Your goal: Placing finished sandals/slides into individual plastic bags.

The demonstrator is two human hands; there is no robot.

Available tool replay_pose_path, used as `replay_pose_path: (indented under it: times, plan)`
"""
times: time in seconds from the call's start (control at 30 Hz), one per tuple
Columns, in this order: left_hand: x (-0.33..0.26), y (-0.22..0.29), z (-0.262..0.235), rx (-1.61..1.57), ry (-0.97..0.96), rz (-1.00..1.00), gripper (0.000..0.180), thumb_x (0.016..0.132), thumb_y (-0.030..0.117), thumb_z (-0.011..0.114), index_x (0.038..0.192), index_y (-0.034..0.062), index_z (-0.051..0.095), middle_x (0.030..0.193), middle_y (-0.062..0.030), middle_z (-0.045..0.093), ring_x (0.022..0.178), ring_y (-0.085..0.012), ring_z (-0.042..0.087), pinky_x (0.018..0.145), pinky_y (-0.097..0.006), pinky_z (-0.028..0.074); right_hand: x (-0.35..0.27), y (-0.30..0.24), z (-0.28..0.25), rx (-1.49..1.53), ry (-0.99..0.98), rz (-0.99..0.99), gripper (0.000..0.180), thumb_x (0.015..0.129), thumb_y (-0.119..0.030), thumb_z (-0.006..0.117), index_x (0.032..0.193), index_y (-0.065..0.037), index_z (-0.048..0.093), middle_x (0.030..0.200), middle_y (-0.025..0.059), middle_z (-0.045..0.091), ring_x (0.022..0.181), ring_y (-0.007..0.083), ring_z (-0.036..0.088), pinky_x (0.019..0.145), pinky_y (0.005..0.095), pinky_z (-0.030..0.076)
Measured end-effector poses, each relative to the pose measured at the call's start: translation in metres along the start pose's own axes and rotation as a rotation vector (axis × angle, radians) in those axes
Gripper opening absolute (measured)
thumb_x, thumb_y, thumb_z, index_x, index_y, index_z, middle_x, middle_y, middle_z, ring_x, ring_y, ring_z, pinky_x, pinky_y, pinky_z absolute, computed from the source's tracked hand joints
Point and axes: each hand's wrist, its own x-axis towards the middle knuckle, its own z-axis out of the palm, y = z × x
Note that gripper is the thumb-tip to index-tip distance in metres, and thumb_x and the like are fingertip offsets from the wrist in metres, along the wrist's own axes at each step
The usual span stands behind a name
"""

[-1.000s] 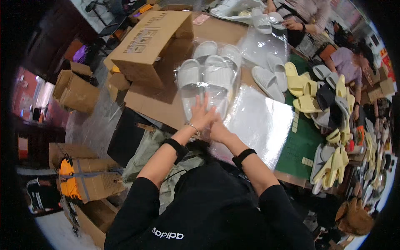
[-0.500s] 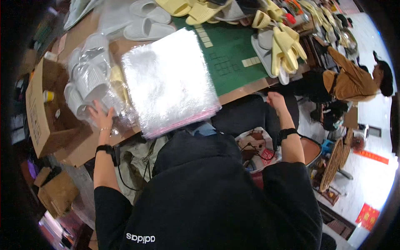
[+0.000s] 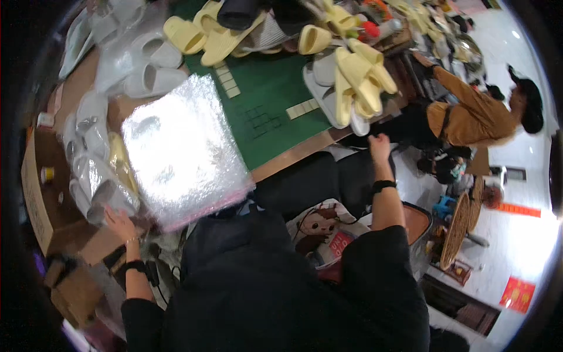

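Note:
My left hand (image 3: 120, 224) has its fingers spread, and the fingertips touch the near end of some grey slide slippers (image 3: 98, 179) in clear plastic. Beside these a yellow slipper (image 3: 120, 161) lies against a stack of shiny clear plastic bags (image 3: 182, 155) with a pinkish lower edge. Off the table's front edge, my right hand (image 3: 380, 148) is up in the air with its fingers curled in, and I see nothing in them. The nearest things to it are yellow slippers (image 3: 358, 76) and a grey slipper (image 3: 321, 97) piled on the green mat (image 3: 258, 141).
An open cardboard box (image 3: 38, 193) stands left of the slippers. More yellow slippers (image 3: 220, 44) and wrapped grey slippers (image 3: 153, 81) lie farther back. A printed cloth bag (image 3: 322, 229) sits below the table edge. Another person (image 3: 475, 117) in a brown top is at the right.
The whole view has swung, so the table things sit farther left and mostly lower. My left hand stays at the wrapped slippers, its fingers still spread. My right hand remains raised with fingers curled.

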Motion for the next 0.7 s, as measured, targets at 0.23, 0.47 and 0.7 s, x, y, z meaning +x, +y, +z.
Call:
replay_pose_path:
  times: [0.23, 0.47, 0.7]
  plan:
    - [-0.043, 0.085, -0.068, 0.115, -0.172, -0.002, 0.046, 0.083, 0.011, 0.049, 0.127, 0.0007, 0.038, 0.127, -0.0205, 0.039, 0.116, -0.0372, 0.034, 0.1, -0.044, 0.024, 0.111, -0.045, 0.01, -0.112, 0.042, -0.495, 0.077, 0.06, -0.018, 0.076, 0.126, 0.0, 0.041, 0.111, 0.0189, 0.054, 0.1, 0.0295, 0.055, 0.085, 0.0375, 0.044]
    - [-0.143, 0.125, -0.101, -0.583, -1.083, -0.799, 0.043, 0.089, 0.036, 0.047, 0.113, 0.0005, 0.054, 0.108, -0.0146, 0.056, 0.103, -0.0259, 0.051, 0.09, -0.032, 0.037, 0.149, -0.06, 0.055, -0.285, 0.052, -0.356, 0.052, 0.084, -0.039, 0.049, 0.12, -0.001, 0.048, 0.115, 0.0225, 0.052, 0.105, 0.0379, 0.05, 0.089, 0.0428, 0.04]
    - [-0.145, 0.133, -0.063, -0.474, -1.236, -0.758, 0.044, 0.082, 0.042, 0.057, 0.098, 0.0007, 0.058, 0.093, -0.0121, 0.06, 0.088, -0.019, 0.057, 0.076, -0.031, 0.044, 0.103, -0.092, 0.01, -0.071, 0.204, -0.343, 0.049, 0.082, -0.043, 0.054, 0.108, -0.001, 0.057, 0.093, 0.0198, 0.063, 0.084, 0.0343, 0.061, 0.073, 0.0398, 0.047]
